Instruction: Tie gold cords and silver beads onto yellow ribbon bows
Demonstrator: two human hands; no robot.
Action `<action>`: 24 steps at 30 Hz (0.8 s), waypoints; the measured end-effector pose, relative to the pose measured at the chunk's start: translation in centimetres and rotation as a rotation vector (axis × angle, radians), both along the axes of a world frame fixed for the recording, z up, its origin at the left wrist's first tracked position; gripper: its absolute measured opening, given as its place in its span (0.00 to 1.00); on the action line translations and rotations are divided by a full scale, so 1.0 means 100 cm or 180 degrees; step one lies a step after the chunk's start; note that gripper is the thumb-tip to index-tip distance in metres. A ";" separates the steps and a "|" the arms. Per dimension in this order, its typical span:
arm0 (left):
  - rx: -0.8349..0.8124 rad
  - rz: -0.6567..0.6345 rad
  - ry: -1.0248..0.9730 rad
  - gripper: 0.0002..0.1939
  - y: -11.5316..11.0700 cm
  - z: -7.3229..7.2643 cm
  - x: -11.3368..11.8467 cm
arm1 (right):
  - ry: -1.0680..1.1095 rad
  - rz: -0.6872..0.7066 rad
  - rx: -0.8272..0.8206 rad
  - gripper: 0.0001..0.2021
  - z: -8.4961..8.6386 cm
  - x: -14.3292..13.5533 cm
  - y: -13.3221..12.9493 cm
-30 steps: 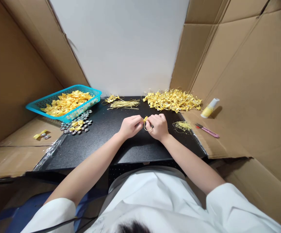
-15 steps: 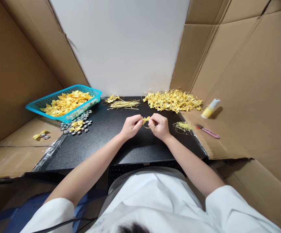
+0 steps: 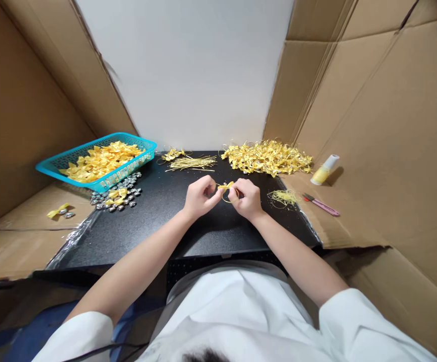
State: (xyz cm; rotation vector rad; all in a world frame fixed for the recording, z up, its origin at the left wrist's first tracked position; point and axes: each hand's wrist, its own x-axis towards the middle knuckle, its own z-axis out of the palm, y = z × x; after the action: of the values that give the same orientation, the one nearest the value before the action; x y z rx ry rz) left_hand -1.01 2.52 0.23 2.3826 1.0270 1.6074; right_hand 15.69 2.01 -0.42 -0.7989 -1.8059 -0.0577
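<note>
A small yellow ribbon bow [image 3: 226, 186] with a thin gold cord loop hanging below it is held over the black tabletop [image 3: 154, 226]. My left hand [image 3: 202, 196] pinches the bow's left side between thumb and forefinger. On the other side, my right hand [image 3: 246, 197] closes its fingertips on the bow's right end and the cord. The fingers partly hide the bow, so its knot cannot be made out.
At left, a turquoise basket [image 3: 45, 167] holds yellow bows, with silvery bells [image 3: 131, 193] beside it. Gold cords [image 3: 191, 163] and a pile of finished-looking bows [image 3: 267, 157] lie at the back. Cord scraps [image 3: 283, 197], pink-handled snips [image 3: 324, 205] and a thread spool [image 3: 324, 170] are at right.
My left thumb has straightened and the left fingers have lifted slightly apart, showing more of the bow. Both hands stay in nearly the same place.
</note>
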 end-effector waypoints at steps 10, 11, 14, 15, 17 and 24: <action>0.1109 0.0398 0.0608 0.07 -0.002 0.000 0.003 | 0.0007 -0.0241 0.0307 0.12 -0.004 -0.003 -0.003; 0.0988 0.0386 0.0535 0.07 -0.003 0.000 0.003 | -0.0003 -0.0231 0.0306 0.12 -0.004 -0.003 -0.003; 0.0537 0.0275 0.0207 0.07 -0.005 -0.002 0.007 | -0.0047 -0.0201 0.0231 0.12 -0.004 -0.003 -0.004; 0.0388 0.0212 0.0088 0.07 -0.005 -0.002 0.008 | -0.0034 -0.0189 0.0185 0.12 -0.004 -0.004 -0.004; 0.0103 0.0066 -0.0163 0.07 -0.006 -0.003 0.011 | 0.0047 -0.0136 0.0088 0.13 -0.004 -0.004 -0.004; -0.0292 0.0000 -0.0643 0.08 -0.008 -0.001 0.017 | 0.0595 0.0099 -0.0457 0.14 -0.005 -0.008 -0.004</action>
State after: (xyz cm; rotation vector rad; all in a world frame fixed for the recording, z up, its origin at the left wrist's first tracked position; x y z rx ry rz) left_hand 0.68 1.70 0.12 2.1112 1.0371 1.7184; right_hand 14.89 1.57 -0.95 -0.8485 -1.6580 0.1637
